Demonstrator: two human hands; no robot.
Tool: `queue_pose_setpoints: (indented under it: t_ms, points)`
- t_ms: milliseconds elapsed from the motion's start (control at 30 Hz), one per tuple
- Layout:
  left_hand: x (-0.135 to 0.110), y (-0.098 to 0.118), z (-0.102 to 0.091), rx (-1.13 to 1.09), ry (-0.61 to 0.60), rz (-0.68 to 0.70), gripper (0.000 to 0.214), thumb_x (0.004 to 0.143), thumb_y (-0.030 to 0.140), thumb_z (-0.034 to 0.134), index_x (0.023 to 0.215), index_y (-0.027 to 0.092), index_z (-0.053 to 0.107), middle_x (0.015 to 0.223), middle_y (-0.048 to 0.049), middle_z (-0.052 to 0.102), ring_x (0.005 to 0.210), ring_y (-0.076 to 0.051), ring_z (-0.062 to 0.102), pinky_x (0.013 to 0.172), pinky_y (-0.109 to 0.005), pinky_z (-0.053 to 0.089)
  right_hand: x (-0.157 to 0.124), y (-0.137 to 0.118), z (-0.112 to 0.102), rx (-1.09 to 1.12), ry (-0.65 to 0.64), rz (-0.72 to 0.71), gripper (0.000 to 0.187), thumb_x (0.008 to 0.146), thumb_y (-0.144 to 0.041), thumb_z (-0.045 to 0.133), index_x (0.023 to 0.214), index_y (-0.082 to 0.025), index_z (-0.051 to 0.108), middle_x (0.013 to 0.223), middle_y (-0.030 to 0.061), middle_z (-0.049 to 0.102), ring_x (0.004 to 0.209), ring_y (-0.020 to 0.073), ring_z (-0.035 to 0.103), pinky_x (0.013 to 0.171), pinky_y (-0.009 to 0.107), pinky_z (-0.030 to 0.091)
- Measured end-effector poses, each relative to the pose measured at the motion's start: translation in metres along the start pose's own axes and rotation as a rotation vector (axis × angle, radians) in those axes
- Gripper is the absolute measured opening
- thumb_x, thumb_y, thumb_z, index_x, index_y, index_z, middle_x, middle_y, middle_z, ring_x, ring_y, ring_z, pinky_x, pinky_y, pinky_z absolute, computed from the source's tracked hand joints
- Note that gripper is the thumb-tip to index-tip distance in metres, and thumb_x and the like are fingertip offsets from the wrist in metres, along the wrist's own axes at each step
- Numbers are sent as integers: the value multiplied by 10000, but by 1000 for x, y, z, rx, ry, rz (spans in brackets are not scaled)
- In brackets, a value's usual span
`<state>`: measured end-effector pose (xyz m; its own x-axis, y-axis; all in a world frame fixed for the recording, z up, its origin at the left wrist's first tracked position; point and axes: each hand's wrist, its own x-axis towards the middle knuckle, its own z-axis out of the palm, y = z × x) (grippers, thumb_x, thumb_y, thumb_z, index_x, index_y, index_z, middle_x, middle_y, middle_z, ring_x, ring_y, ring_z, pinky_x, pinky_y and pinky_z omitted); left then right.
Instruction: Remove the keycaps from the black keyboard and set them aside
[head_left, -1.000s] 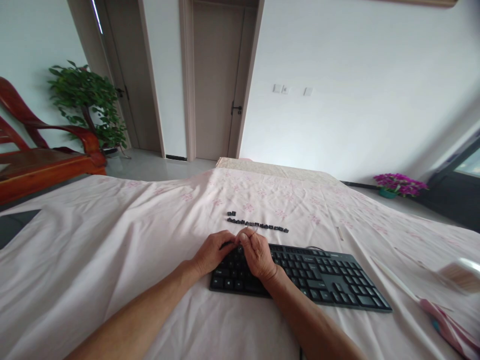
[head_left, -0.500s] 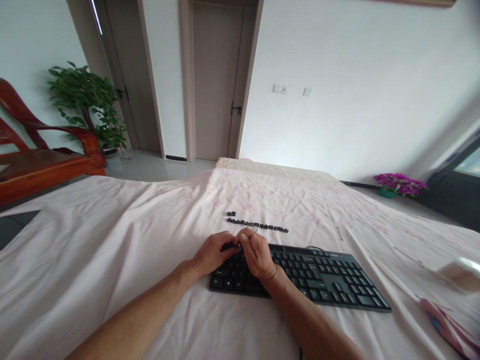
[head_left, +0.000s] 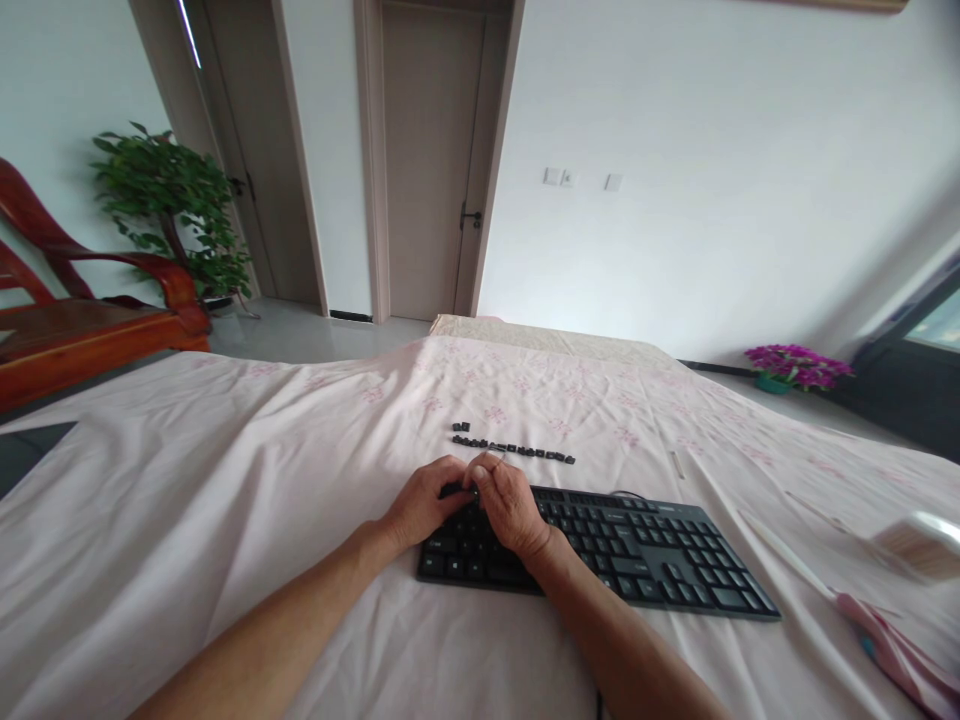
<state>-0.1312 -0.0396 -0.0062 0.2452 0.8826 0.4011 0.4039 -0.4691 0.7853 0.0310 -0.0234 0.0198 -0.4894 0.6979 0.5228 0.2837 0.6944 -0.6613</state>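
A black keyboard point(head_left: 645, 555) lies on a pink floral sheet point(head_left: 225, 480). Both my hands rest over its far left corner. My left hand point(head_left: 424, 505) curls over that corner, fingertips pressed on the keys. My right hand point(head_left: 510, 505) is closed in a pinch beside it, holding a thin wire loop that is hard to make out. Fingertips of the two hands almost touch. Just beyond them a row of loose black keycaps point(head_left: 517, 450) lies on the sheet.
A pale brush-like object point(head_left: 919, 545) and a pink-handled tool point(head_left: 892, 650) lie at the right edge. A thin white stick point(head_left: 679, 466) lies past the keyboard. A red wooden chair point(head_left: 82, 310), a potted plant point(head_left: 172, 205) and closed doors point(head_left: 427, 160) stand behind.
The hands stay at the keyboard's far left corner, shifting only slightly. The view has tilted a little. The keycap row has not moved.
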Motion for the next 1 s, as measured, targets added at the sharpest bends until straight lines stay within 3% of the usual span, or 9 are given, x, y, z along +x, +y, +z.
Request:
queue_pose_setpoints:
  t_ms: [633, 1000]
  points:
    - [0, -2, 0, 26, -18, 13, 203, 742, 100, 568, 905, 208, 619, 937, -12, 629, 915, -169, 582, 843, -268, 440, -2, 3, 2, 76, 121, 113, 342, 970, -350, 343, 766, -172, 553, 543, -35, 460, 482, 97, 469, 532, 222, 393]
    - [1, 0, 0, 43, -4, -2, 82, 777, 164, 556, 845, 197, 589, 888, -8, 633, 865, -173, 591, 803, -269, 447, 0, 0, 1, 11, 23, 17, 314, 969, -317, 337, 792, -180, 556, 637, -8, 530, 552, 109, 516, 606, 234, 433]
